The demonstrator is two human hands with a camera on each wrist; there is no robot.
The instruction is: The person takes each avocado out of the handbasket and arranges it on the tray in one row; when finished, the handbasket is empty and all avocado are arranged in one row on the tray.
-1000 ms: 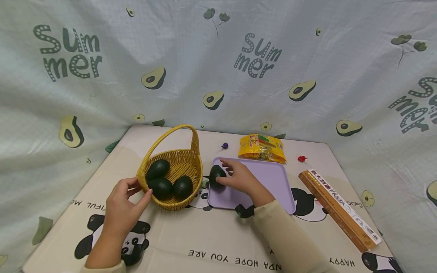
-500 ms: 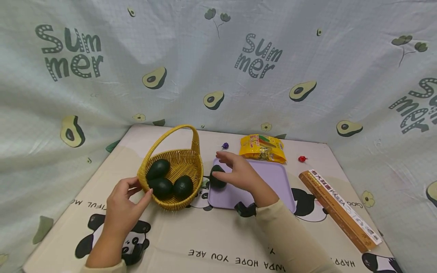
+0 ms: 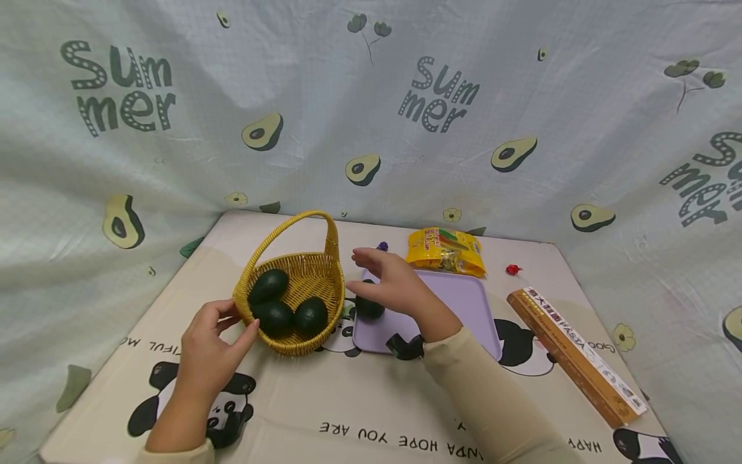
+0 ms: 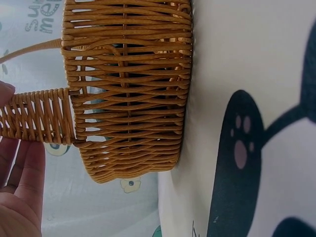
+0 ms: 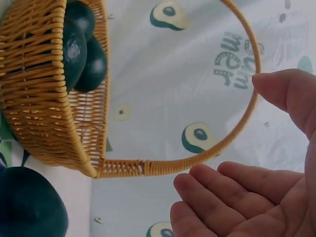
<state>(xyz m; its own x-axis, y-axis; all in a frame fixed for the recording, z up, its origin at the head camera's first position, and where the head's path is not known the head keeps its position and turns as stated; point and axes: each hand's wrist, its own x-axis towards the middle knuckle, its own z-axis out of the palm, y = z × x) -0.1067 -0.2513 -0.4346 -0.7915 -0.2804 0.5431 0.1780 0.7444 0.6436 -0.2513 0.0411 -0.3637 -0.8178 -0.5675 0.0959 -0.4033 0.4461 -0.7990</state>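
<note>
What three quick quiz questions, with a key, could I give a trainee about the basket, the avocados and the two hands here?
1. How many dark green avocados lie inside the wicker basket?
2. What does the left hand grip? a) the tray's rim b) the base of the basket's handle c) the yellow bag
3. True or false: the right hand is holding the avocado on the tray.

Key: 1. Three. 2. b. 3. False; the right hand holds nothing.

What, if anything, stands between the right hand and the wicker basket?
Nothing visible: the gap between the right hand and the wicker basket looks open in the head and right wrist views. The avocado on the lilac tray lies lower, partly hidden by the hand.
</note>
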